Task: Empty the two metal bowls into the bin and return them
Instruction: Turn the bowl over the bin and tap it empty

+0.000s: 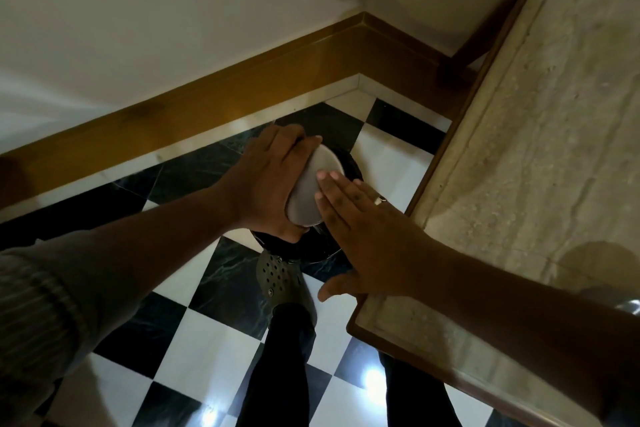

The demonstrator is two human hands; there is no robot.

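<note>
My left hand [268,180] grips a metal bowl [310,189] turned upside down, its dull grey underside facing up. The bowl hangs right over a dark round bin [304,248] on the floor, which is mostly hidden under the hands. My right hand [367,236] is flat with fingers spread, its fingertips resting on the bowl's underside; a ring sits on one finger. I cannot see what is inside the bowl or the bin. A second metal bowl [628,305] shows only as a shiny sliver on the table at the right edge, behind my right forearm.
A stone-topped table [519,156] with a dark wooden rim fills the right side, its corner just beside the bin. My foot in a green clog [280,284] stands at the bin's base. The floor is black and white checkered tile, with a wooden skirting along the wall.
</note>
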